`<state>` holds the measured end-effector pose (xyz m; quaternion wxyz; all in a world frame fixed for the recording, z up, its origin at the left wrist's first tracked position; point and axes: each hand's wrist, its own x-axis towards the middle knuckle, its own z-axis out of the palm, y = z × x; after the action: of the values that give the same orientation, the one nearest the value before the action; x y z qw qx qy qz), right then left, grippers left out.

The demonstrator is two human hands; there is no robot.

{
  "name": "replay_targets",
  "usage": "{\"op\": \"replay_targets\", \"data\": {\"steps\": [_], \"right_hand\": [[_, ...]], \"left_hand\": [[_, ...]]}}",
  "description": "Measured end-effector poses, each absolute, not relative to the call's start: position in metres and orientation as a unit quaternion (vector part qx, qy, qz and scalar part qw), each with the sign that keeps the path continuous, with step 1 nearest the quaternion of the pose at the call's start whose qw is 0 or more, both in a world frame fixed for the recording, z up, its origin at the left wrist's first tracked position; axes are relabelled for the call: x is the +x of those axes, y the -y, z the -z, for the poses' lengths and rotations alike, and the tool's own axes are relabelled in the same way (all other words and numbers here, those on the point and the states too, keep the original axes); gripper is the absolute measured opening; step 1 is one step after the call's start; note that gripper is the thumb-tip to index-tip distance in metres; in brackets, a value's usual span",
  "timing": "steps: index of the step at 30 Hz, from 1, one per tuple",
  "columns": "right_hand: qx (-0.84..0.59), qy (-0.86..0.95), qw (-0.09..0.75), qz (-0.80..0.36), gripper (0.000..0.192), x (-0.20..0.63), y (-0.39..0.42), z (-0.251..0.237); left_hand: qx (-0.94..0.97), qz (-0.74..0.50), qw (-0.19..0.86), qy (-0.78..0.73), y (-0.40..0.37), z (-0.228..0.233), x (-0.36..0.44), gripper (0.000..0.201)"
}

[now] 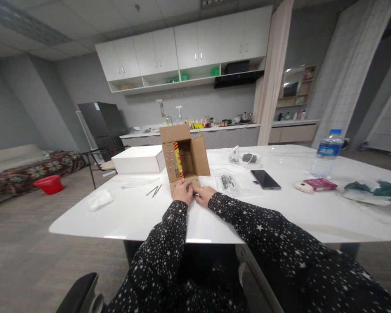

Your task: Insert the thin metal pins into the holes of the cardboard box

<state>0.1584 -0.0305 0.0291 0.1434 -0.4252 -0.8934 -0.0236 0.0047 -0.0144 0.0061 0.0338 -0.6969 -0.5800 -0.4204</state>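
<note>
Grip: can't tell tbh, left hand point(183, 191) + right hand point(204, 196) both at one open brown cardboard box point(187, 158)
Thin grey metal rods point(157, 191): two

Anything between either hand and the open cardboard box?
Nothing visible. The left hand is on the near flap of the cardboard box, the right hand at that flap's right corner. The metal rods lie left of it, the clear plastic case right, both off the line.
</note>
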Motion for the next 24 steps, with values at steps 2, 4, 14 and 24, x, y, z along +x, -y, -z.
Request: {"op": "replay_targets", "data": {"steps": [2,4,14,24], "right_hand": [[-0.425,0.894,0.141,0.025,0.029,0.1583,0.0305,-0.0291],[-0.427,0.893,0.137,0.024,0.03,0.1583,0.0307,-0.0293],[-0.425,0.894,0.138,0.023,0.031,0.158,0.0313,-0.0298],[-0.426,0.893,0.14,0.023,0.031,0.1587,0.0329,-0.0315]], "left_hand": [[-0.705,0.412,0.034,0.577,0.0139,-0.0055,0.004,0.028],[-0.712,0.404,0.035,0.573,0.0136,-0.0052,0.0036,0.029],[-0.705,0.407,0.027,0.58,0.0176,-0.0083,0.0067,0.028],[-0.703,0.404,0.028,0.585,0.0143,-0.0054,0.0047,0.028]]}}
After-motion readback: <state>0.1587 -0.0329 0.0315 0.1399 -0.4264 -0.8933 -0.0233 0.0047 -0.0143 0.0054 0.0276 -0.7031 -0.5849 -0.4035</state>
